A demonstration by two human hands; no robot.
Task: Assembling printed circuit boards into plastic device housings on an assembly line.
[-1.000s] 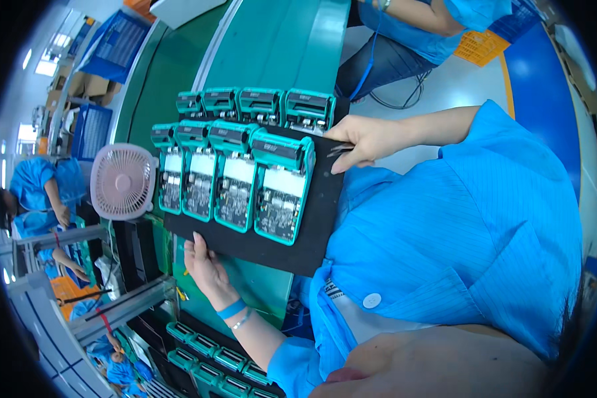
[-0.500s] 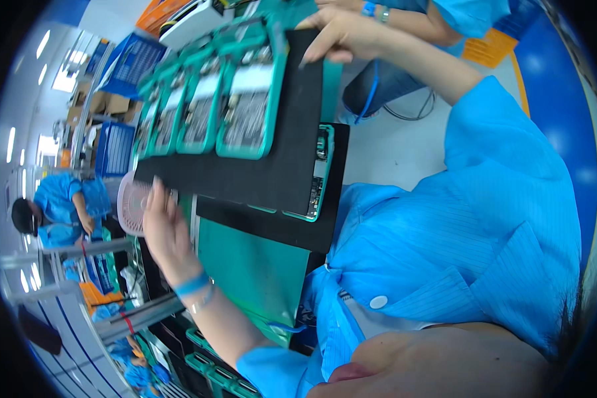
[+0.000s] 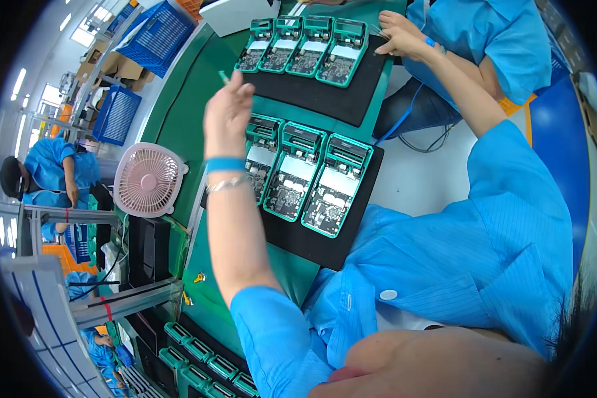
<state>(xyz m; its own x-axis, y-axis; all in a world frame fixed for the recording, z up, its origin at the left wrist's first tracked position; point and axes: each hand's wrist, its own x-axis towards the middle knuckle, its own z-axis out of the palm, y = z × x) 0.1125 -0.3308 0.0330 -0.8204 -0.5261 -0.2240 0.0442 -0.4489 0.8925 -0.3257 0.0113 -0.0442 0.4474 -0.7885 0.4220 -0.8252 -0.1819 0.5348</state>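
My right hand (image 3: pixel 410 45) is at the right edge of a black mat (image 3: pixel 338 103) on the far part of the bench, its fingers closed at the edge. On that mat stand several green device housings (image 3: pixel 341 56) in a row, circuit boards exposed. Raised over the mat's left side, my left hand (image 3: pixel 229 109) has loosely parted fingers. A small green stick-like thing (image 3: pixel 223 77) shows by its fingertips; whether they touch it I cannot tell. Nearer me lies a second black mat (image 3: pixel 312 245) with three similar housings (image 3: pixel 336 189) visible, the leftmost partly behind my left arm.
A pink fan (image 3: pixel 149 180) stands left on the green bench (image 3: pixel 182 106). A co-worker's hand (image 3: pixel 397 23) is close beside my right hand. Blue crates (image 3: pixel 116 114) stand beyond the bench. More green housings (image 3: pixel 196 348) lie at the lower left, past a metal rail (image 3: pixel 146 298).
The mat with its row of housings was lifted and tilted between my hands; now it lies flat farther away. My left hand has let go and moved up and right, uncovering the near housings.
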